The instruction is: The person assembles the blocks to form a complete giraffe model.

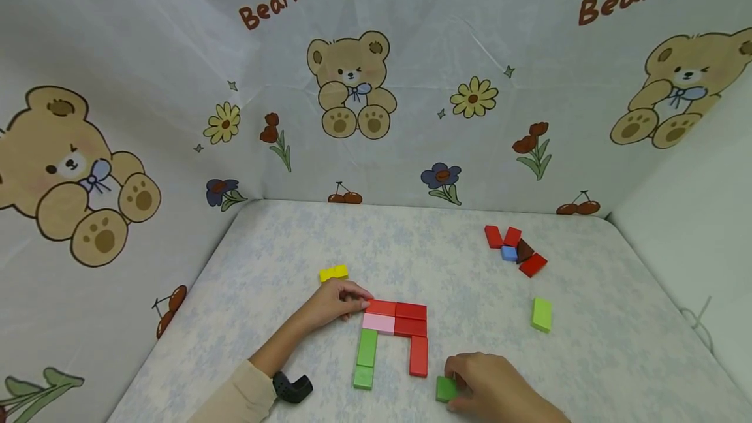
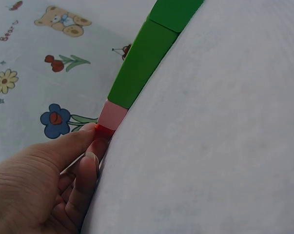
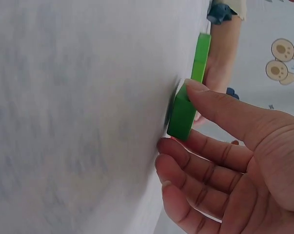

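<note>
On the table lies a flat arch of blocks, with red blocks [image 1: 410, 311] across the top beside a pink block [image 1: 378, 324]. Its left leg is made of green blocks [image 1: 367, 347], its right leg of a red block [image 1: 418, 356]. At the top left corner my left hand [image 1: 336, 302] pinches the end of a red block [image 2: 105, 130] between thumb and finger. My right hand [image 1: 490, 384] holds a small green block [image 3: 183, 115] between thumb and fingers, low over the table to the right of the arch. Whether that block touches the table I cannot tell.
Yellow blocks [image 1: 333, 273] lie behind my left hand. A light green block [image 1: 542, 314] lies at the right. Farther back is a cluster of red blocks [image 1: 533, 265], a blue block [image 1: 508, 253] and a brown triangular block [image 1: 524, 250]. A bear-print curtain [image 1: 411, 168] borders the table.
</note>
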The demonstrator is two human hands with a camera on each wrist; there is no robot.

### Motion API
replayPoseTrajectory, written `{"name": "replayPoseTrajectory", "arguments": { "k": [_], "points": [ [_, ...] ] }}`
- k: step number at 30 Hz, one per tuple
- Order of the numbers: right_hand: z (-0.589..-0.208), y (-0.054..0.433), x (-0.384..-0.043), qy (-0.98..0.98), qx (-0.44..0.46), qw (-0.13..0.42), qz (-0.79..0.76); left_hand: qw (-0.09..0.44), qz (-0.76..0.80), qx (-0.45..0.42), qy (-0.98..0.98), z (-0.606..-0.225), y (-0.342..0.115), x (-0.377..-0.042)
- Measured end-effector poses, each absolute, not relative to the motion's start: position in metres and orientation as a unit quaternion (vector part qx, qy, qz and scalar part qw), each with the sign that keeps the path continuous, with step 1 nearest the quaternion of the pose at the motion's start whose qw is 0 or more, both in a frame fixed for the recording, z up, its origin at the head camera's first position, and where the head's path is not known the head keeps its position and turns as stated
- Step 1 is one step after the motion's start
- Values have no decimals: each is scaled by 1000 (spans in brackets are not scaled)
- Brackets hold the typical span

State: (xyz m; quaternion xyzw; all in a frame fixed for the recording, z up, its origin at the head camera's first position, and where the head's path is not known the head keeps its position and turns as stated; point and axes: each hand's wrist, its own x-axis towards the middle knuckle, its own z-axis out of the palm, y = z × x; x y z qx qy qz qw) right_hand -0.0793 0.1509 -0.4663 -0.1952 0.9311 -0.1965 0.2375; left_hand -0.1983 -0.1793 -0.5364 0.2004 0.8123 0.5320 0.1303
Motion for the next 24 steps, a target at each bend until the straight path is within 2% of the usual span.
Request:
{"name": "replayPoseTrajectory", "arguments": {
  "k": [4, 11, 17, 24],
  "points": [
    [-467, 148, -78, 928, -208, 240, -195, 129, 533, 200, 812, -536, -179, -198],
    [-466, 146, -79, 937, -170, 251, -172, 132, 526, 202, 816, -537, -179, -200],
    [-465, 143, -79, 934, -209, 238, -168, 134, 525, 199, 816, -536, -179, -199],
    [-463, 133, -79, 926, -201, 263, -181, 134, 529, 200, 814, -537, -179, -200]
  ]
}}
